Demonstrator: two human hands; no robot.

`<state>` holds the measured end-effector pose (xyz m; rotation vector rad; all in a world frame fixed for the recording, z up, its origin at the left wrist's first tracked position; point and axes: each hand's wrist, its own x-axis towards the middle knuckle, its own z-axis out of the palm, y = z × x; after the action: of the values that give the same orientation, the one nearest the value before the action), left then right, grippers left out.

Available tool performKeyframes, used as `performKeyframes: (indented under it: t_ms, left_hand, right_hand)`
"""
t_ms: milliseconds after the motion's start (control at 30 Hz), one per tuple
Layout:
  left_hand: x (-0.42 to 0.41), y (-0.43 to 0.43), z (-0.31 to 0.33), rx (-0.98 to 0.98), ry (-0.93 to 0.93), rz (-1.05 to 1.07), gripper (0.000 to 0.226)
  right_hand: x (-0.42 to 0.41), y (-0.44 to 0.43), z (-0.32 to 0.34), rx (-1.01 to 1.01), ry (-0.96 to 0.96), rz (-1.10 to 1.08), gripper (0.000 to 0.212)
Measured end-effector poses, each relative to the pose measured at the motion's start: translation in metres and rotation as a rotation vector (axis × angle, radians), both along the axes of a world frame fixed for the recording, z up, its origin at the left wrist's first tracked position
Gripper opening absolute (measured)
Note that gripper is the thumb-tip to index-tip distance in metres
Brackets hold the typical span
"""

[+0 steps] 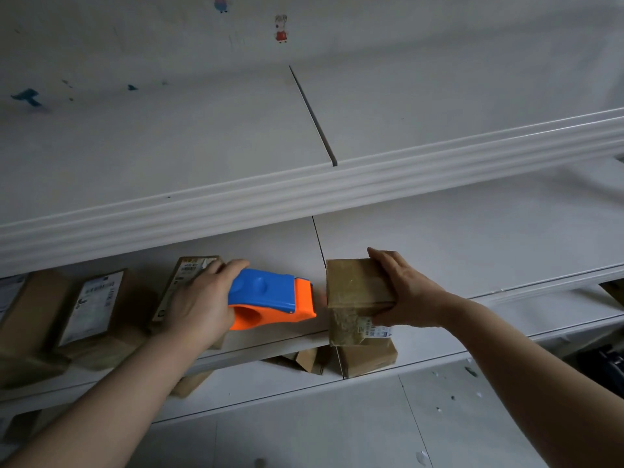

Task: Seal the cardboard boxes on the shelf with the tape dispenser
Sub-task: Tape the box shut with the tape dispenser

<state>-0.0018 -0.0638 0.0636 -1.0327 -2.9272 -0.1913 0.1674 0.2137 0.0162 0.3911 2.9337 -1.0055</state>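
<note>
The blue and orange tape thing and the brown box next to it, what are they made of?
The tape dispenser looks like hard plastic: smooth, bright moulded shells with a soft sheen. The box in the right hand looks like brown cardboard, matt with creased edges; the shiny wrinkled patch on its front may be clear tape.

The white shelf [439,238] carries labelled cardboard boxes [91,302] lying flat at its left, and a brown box [358,285] at its front edge.
</note>
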Motion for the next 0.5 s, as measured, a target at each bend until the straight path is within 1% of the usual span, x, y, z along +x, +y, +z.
performKeyframes:
  t_ms: [33,100,167,200,267,400,467,500]
  left_hand:
    - [0.003,0.006,-0.003,-0.001,-0.015,-0.005,0.074]
    - [0.008,0.016,-0.007,0.005,-0.039,-0.016,0.076]
    - [0.011,0.023,-0.009,0.004,-0.037,-0.029,0.076]
    - [0.011,0.024,-0.010,0.003,-0.033,-0.035,0.075]
    - [0.011,0.024,-0.012,0.004,-0.024,-0.050,0.073]
    - [0.012,0.022,-0.014,0.025,-0.032,-0.061,0.072]
    - [0.012,0.019,-0.013,0.049,-0.043,-0.066,0.073]
    - [0.012,0.016,-0.010,0.084,-0.045,-0.063,0.074]
  right_hand:
    - [0.000,-0.001,0.003,0.076,-0.054,0.006,0.120]
    - [-0.003,-0.007,0.012,0.309,-0.169,0.039,0.118]
    - [-0.008,-0.023,0.022,0.547,-0.173,0.095,0.120]
    - [-0.011,-0.032,0.022,0.614,-0.145,0.125,0.123]
    - [-0.013,-0.049,0.017,0.640,-0.120,0.161,0.122]
    - [-0.022,-0.052,0.016,0.628,-0.128,0.146,0.105]
    - [-0.028,-0.047,0.024,0.564,-0.086,0.104,0.104]
    - [-0.030,-0.043,0.028,0.478,-0.035,0.081,0.106]
